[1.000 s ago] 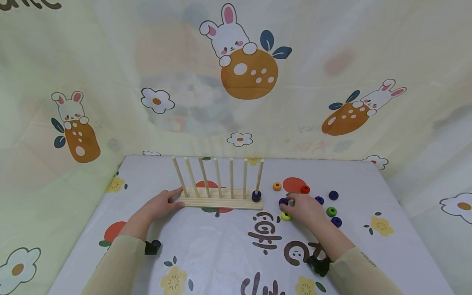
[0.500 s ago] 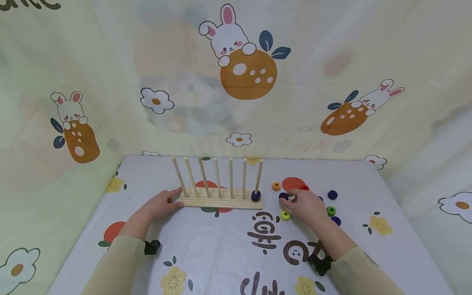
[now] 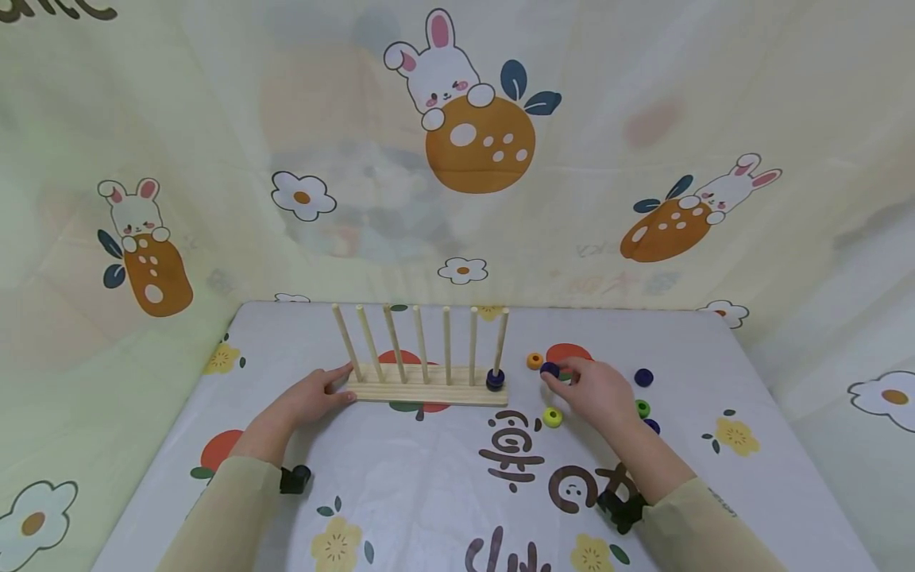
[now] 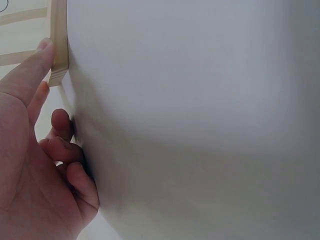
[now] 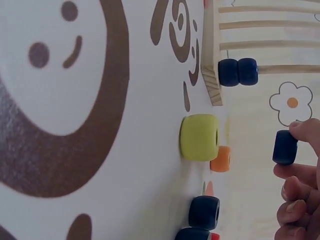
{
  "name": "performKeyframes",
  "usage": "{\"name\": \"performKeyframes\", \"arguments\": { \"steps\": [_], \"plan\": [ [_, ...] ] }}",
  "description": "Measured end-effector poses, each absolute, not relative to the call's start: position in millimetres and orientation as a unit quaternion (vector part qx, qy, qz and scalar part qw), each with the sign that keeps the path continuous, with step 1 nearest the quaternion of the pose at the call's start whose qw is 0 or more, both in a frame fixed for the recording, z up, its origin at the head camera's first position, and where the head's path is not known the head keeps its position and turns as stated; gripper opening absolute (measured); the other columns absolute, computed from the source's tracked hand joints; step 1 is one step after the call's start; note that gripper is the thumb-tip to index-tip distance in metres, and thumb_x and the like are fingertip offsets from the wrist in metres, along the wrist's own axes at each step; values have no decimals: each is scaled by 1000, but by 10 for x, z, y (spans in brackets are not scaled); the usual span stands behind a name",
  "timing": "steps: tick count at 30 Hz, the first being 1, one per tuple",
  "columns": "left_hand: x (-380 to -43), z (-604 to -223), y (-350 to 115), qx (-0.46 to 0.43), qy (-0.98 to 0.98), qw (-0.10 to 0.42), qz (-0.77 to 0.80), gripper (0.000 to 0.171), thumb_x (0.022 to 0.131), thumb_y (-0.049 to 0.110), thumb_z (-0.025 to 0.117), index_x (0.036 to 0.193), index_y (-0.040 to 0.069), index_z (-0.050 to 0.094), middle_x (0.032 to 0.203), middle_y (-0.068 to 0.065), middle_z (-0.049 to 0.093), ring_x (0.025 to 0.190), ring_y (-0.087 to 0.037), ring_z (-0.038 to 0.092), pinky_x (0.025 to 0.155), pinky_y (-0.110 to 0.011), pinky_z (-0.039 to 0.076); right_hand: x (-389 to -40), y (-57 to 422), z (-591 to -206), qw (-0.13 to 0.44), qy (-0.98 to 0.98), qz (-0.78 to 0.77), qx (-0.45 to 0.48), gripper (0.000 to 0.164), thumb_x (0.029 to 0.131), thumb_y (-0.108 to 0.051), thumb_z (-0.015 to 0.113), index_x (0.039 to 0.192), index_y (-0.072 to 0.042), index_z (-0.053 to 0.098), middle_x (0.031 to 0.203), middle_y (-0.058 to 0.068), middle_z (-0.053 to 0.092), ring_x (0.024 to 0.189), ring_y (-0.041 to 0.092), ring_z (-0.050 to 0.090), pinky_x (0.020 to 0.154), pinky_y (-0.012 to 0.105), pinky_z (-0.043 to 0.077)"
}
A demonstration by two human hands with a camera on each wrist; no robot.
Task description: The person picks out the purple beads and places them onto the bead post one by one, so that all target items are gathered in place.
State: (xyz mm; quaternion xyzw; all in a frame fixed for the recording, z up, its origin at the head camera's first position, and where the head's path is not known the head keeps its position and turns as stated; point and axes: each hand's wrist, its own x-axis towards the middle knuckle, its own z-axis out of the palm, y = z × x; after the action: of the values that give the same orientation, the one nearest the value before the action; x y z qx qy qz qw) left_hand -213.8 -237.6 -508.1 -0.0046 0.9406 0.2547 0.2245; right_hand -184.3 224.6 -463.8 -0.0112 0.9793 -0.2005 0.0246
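Observation:
A wooden peg rack (image 3: 429, 394) with a row of upright pegs stands on the table. Its left end is held between the thumb and index finger of my left hand (image 3: 309, 397), other fingers loosely curled in the left wrist view. Two dark blue beads (image 5: 238, 72) sit stacked on the rightmost peg. Right of the rack, my right hand (image 3: 596, 391) pinches another dark blue bead (image 5: 285, 147) between thumb and fingertip, raised off the table in the right wrist view. Below that hand lies a yellow-green bead (image 3: 552, 417); an orange bead (image 3: 534, 361) lies behind, to its left.
Past the right hand lie a dark blue bead (image 3: 644, 377), a green bead (image 3: 642, 408) and a partly covered blue bead (image 3: 651, 427). A sliver of a red bead (image 5: 215, 236) shows in the right wrist view. A patterned cloth (image 3: 429, 477) covers the table.
My right hand has lifted the dark blue bead and moved it away from me, up past the yellow-green bead toward the orange one. The left hand and the rack stay put.

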Motion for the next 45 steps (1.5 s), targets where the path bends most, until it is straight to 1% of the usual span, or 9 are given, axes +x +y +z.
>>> {"name": "performKeyframes", "arguments": {
  "steps": [8, 12, 14, 20, 23, 30, 37, 42, 45],
  "plan": [
    [-2117, -5051, -2370, 0, 941, 222, 257, 77, 90, 51, 67, 156, 30, 31, 119, -16, 51, 105, -32, 48, 98, -61, 40, -1840, 2253, -4611, -12, 980, -197, -26, 51, 90, -51, 67, 116, -7, 70, 73, 2, 57, 67, 21, 50, 56, 32, 37],
    [-2102, -5028, -2359, 3, 941, 221, 257, 77, 91, 50, 67, 156, 27, 32, 117, -16, 51, 104, -32, 48, 98, -59, 39, -1836, 2240, -4560, -26, 980, -196, -32, 50, 91, -51, 66, 117, -9, 70, 73, 1, 56, 67, 21, 50, 57, 32, 36],
    [-2101, -5026, -2361, 5, 941, 219, 257, 77, 91, 49, 67, 156, 26, 32, 115, -15, 51, 102, -32, 48, 96, -58, 40, -1836, 2230, -4521, -25, 979, -198, -30, 50, 91, -51, 65, 120, -10, 70, 76, 2, 58, 70, 22, 51, 58, 32, 36],
    [-2113, -5051, -2379, 7, 943, 216, 254, 77, 91, 49, 67, 156, 26, 33, 106, -13, 49, 97, -29, 47, 87, -49, 41, -1834, 2206, -4384, -12, 978, -206, -27, 56, 92, -55, 61, 126, -11, 68, 94, 7, 67, 83, 26, 55, 65, 35, 41],
    [-2116, -5068, -2381, 6, 943, 216, 254, 77, 91, 49, 67, 156, 26, 33, 105, -13, 48, 96, -29, 48, 84, -48, 42, -1837, 2202, -4332, -13, 978, -206, -32, 55, 93, -54, 61, 125, -9, 67, 97, 8, 67, 85, 27, 56, 67, 37, 43],
    [-2113, -5063, -2372, 2, 944, 216, 251, 77, 91, 49, 67, 156, 27, 33, 103, -12, 48, 95, -28, 48, 82, -46, 42, -1834, 2159, -4241, -30, 976, -211, -43, 54, 92, -53, 63, 124, -9, 68, 92, 7, 66, 82, 26, 55, 66, 37, 44],
    [-2114, -5074, -2374, -2, 943, 216, 254, 77, 90, 50, 67, 155, 29, 33, 109, -13, 50, 100, -30, 48, 91, -54, 43, -1829, 2084, -4141, -31, 974, -221, -40, 58, 92, -57, 62, 127, -10, 66, 93, 7, 67, 83, 26, 55, 71, 39, 46],
    [-2115, -5065, -2365, 2, 943, 216, 255, 76, 90, 50, 68, 155, 29, 33, 110, -13, 50, 102, -31, 48, 93, -56, 42, -1844, 2028, -4065, -44, 972, -227, -41, 53, 92, -54, 63, 125, -12, 67, 82, 3, 63, 76, 23, 54, 67, 35, 44],
    [-2118, -5058, -2363, 4, 942, 218, 254, 77, 91, 49, 68, 155, 28, 33, 107, -13, 50, 100, -31, 48, 91, -54, 42, -1855, 2002, -4014, -62, 969, -235, -50, 52, 92, -53, 63, 123, -12, 69, 75, 0, 61, 70, 21, 53, 63, 33, 42]
  ]
}}
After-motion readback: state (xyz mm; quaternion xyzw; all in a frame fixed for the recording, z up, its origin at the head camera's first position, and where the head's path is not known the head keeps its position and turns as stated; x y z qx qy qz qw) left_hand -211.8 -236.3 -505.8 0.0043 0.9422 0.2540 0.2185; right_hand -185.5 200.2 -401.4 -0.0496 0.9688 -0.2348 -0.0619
